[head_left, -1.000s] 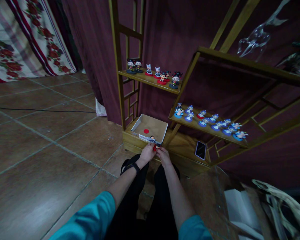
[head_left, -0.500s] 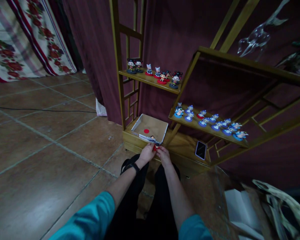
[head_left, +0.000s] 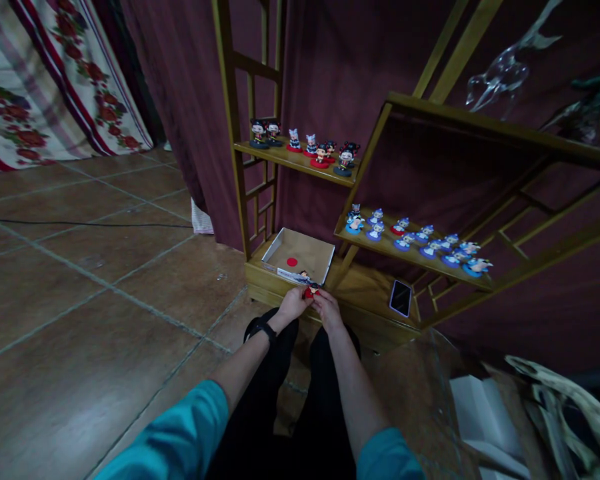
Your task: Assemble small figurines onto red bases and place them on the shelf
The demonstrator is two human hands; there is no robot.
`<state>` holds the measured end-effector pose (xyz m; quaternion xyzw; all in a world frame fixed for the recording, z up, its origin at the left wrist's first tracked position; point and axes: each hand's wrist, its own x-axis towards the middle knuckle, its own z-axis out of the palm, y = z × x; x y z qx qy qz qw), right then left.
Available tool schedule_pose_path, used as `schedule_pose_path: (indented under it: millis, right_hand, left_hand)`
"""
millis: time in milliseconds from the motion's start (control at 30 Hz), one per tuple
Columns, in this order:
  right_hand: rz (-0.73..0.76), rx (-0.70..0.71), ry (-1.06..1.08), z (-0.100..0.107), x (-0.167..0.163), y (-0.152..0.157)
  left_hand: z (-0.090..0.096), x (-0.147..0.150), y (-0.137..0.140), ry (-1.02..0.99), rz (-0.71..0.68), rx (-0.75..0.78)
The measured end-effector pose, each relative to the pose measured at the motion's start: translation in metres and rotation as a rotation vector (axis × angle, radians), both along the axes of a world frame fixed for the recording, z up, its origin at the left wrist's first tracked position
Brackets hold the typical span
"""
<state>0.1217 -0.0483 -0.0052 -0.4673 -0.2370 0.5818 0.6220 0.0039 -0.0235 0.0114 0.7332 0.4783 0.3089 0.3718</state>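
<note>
Between my two hands is a small red figurine with a dark top [head_left: 312, 290], held just in front of the open box. My left hand [head_left: 294, 303] is closed on its left side, and my right hand [head_left: 327, 309] pinches it from the right. The fingers partly cover its lower part. Behind them the shallow white-edged box [head_left: 307, 245] sits on the bottom shelf. Inside it lie a red disc [head_left: 292, 262] and, by the front wall, a small dark-haired figurine [head_left: 304, 275].
Dark-haired and grey figurines [head_left: 311, 144] stand on the upper left shelf [head_left: 285, 157]. Several blue-white figurines [head_left: 404, 241] line the middle shelf. A phone [head_left: 401, 298] lies on the bottom shelf. A glass animal [head_left: 500, 77] stands higher right; a white box [head_left: 483, 410] is on the floor.
The red figurine is tilted slightly differently between my fingers, and more of its red part shows. Both hands stay in nearly the same place. The camera view has shifted a little.
</note>
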Motion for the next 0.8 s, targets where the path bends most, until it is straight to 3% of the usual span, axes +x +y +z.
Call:
schedule_pose_path:
  millis: [500, 800]
  right_hand:
    - [0.001, 0.019, -0.008, 0.007, -0.007, -0.003]
    - [0.057, 0.008, -0.024, 0.0, -0.007, 0.001]
  left_hand:
    - [-0.006, -0.002, 0.011, -0.241, 0.042, -0.149]
    - [-0.017, 0.0, 0.018, -0.239, 0.13, -0.191]
